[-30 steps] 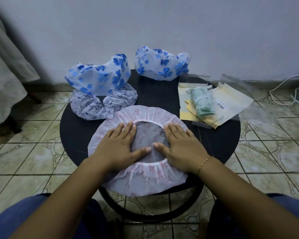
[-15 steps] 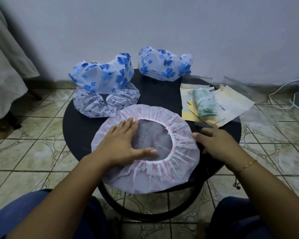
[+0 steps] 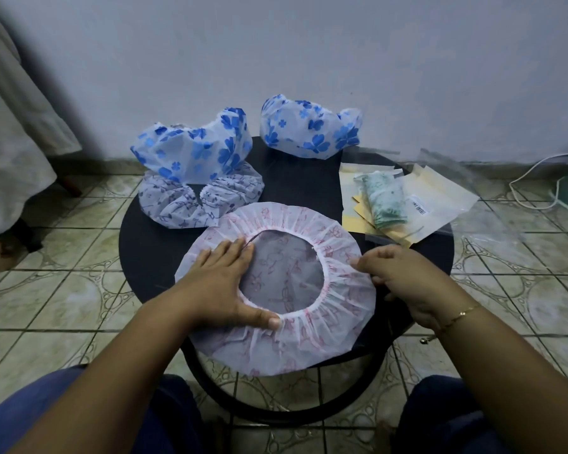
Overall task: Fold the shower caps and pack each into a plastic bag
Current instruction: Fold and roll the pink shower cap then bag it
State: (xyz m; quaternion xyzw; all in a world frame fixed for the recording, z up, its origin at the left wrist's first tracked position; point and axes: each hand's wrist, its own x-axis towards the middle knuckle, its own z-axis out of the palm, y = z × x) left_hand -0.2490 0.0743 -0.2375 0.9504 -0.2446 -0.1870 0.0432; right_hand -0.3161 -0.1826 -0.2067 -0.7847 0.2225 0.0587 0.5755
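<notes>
Pink shower cap lies flat under left hand, right hand pinching its edge.

Right hand is off the centre of the pink cap and now grips its right rim, fingers curled. Left thumb sits further toward the near elastic edge than before; palm unchanged.
</notes>
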